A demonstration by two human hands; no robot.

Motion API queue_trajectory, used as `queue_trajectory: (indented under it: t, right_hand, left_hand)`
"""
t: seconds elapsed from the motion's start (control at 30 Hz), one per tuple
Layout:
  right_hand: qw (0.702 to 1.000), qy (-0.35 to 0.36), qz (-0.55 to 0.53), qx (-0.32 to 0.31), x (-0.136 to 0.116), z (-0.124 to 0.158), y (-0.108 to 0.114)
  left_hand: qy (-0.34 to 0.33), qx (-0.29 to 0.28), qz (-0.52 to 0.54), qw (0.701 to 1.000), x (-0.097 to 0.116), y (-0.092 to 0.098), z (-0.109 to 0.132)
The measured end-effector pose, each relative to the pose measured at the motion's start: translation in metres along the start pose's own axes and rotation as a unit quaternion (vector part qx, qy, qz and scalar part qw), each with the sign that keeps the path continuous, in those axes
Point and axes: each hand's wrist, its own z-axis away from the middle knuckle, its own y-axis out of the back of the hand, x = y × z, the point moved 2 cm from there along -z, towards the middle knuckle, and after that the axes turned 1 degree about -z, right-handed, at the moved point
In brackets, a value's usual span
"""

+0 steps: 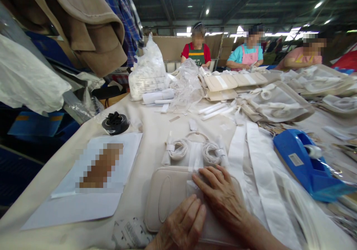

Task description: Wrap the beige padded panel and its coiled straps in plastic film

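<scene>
Nearest the camera, the left hand (178, 226) lies flat on a beige padded pouch (164, 200), its fingers loosely together and clamped on nothing. Touching it at 1 o'clock, the right hand (220, 194) rests palm down on the same pouch, fingers spread apart and pressing a clear film against the top edge. The pouch lies on the table (152, 131) right in front of the person.

At 9 o'clock from the pouch lies a white sheet of paper (83, 209). Just beyond the pouch at 12 o'clock lie two coiled white cords (178, 149). White straps (251, 153) run off at 1 o'clock, and a blue tape dispenser (304, 164) sits at 3 o'clock. A black roll (115, 123) lies at 10 o'clock. Farther off at 12 o'clock stands a filled plastic bag (147, 70), and three people (196, 53) work on the far side.
</scene>
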Motion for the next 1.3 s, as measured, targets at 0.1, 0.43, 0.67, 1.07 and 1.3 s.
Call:
queue_trajectory:
  t: [0.1, 0.43, 0.67, 1.07, 1.3]
  right_hand:
    - [0.999, 0.016, -0.016, -0.032, -0.001, -0.004, 0.0]
    - [0.994, 0.045, -0.091, -0.05, 0.006, 0.006, -0.001]
    - [0.987, 0.007, -0.119, -0.103, 0.008, 0.012, -0.003]
    - [0.987, 0.033, -0.13, -0.088, 0.009, 0.012, 0.001]
    - [0.988, 0.072, -0.137, -0.007, 0.001, 0.008, 0.007]
  left_hand:
    - [0.002, 0.0, -0.008, 1.0, 0.0, 0.0, -0.002]
    - [-0.019, -0.009, -0.005, 1.0, 0.0, 0.0, -0.003]
    - [-0.025, 0.021, 0.025, 0.999, 0.004, -0.005, -0.001]
    - [0.014, -0.196, 0.093, 0.976, -0.048, 0.033, -0.003]
    - [0.005, -0.226, 0.066, 0.972, -0.061, 0.005, -0.01]
